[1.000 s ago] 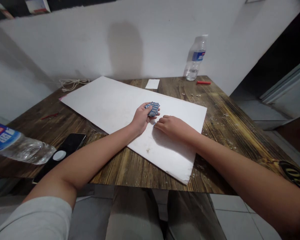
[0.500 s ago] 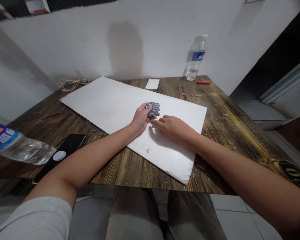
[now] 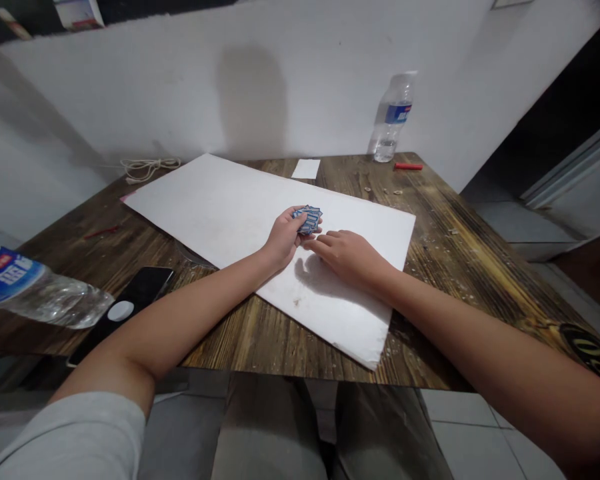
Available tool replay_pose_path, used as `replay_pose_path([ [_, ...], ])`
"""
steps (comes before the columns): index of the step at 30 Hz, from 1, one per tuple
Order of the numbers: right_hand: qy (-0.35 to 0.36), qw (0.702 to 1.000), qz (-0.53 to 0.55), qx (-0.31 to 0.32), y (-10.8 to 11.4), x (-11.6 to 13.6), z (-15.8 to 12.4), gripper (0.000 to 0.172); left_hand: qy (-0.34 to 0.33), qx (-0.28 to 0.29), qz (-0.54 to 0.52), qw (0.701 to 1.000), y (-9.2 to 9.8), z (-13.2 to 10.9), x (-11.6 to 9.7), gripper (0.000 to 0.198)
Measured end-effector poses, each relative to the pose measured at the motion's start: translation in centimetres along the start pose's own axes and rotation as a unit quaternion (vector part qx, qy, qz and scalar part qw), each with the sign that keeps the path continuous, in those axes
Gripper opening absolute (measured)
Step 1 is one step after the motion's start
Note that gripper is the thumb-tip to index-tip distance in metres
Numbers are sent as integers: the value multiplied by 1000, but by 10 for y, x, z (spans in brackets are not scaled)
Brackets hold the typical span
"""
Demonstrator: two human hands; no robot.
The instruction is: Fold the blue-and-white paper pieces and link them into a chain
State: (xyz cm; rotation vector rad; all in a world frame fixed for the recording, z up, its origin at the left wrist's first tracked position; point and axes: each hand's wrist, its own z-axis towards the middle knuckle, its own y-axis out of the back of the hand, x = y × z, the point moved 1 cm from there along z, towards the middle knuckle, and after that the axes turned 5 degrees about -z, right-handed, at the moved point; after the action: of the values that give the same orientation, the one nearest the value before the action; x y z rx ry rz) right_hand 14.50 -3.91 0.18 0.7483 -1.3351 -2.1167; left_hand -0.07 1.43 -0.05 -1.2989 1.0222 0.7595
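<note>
Near the middle of the view, my left hand point(image 3: 282, 239) is closed around a fanned stack of small blue-patterned cards point(image 3: 310, 219), the thumb pressed on top. My right hand point(image 3: 349, 255) is just to the right and slightly nearer me, palm down over the white board point(image 3: 210, 207). Its fingers are loosely bent and apart, the tips close to the lower edge of my left hand. Nothing shows in them, though their undersides are hidden. Whether the two hands touch, I cannot tell.
The board lies on a dark wooden table point(image 3: 445, 293). At the left are a water bottle point(image 3: 55, 293) on its side and a black phone point(image 3: 140, 290). Along the back are a cable point(image 3: 150, 168), a white paper point(image 3: 306, 169), an upright bottle point(image 3: 393, 123) and a red tube-like object point(image 3: 409, 167).
Both hands and the cards keep nearly the same pose. The whole view has shifted very slightly.
</note>
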Motion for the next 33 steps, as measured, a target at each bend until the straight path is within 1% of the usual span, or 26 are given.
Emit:
replay_pose_path([
  [4,23,999,-23,-16,0,0,-1,28,-1,2,0,1000,0,0,1,12],
  [11,34,998,-43,-35,1,2,-1,20,-6,-4,0,1000,-1,0,2,12],
  [14,43,996,-55,-52,1,2,-1,18,-6,-3,-2,1000,-2,-1,0,12],
  [19,57,992,-74,-90,1,2,-1,18,-8,3,-1,1000,-3,-3,1,12],
  [25,69,981,-94,-157,3,1,-2,22,-11,11,9,1000,-1,-2,2,11],
  [29,63,973,-104,-194,4,1,-2,24,-6,3,21,1000,-3,-4,1,11],
  [33,52,968,-104,-223,5,2,-2,23,0,19,35,999,-4,-6,1,11],
])
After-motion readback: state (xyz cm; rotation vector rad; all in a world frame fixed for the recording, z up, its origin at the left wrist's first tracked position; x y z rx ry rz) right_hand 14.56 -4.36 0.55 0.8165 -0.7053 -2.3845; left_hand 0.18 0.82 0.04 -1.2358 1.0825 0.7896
